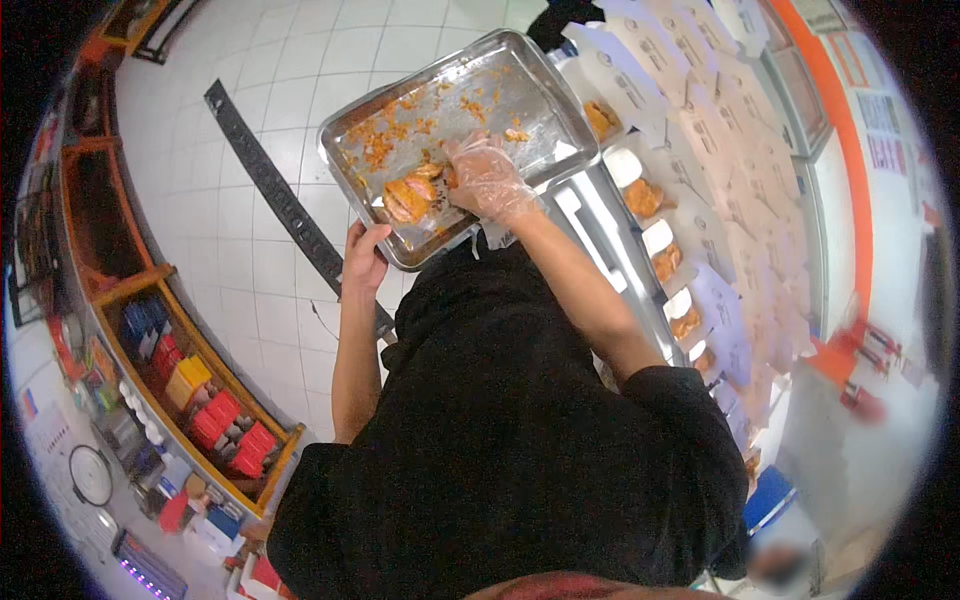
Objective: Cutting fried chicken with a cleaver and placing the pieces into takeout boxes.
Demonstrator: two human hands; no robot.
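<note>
My left hand point(367, 253) is bare and grips the near left corner of a rectangular metal tray point(532, 82), thumb over the rim. Inside the tray lie pieces of fried chicken point(409, 196) at the near left and many loose orange-brown crumbs. A clear plastic glove covers my right hand point(487, 176), which reaches down into the tray just right of the chicken. Its fingers are bent around a brown piece, partly hidden. To the right, a row of open paper boxes point(694, 214) holds fried chicken point(643, 198) beside white portions.
A metal counter edge point(637, 300) runs below the boxes on the right. Dark flat strip point(274, 187) lies across the white tiled floor. Wooden shelving point(195, 442) with red and yellow packets stands at left. Behind the tray is a dark object point(562, 22).
</note>
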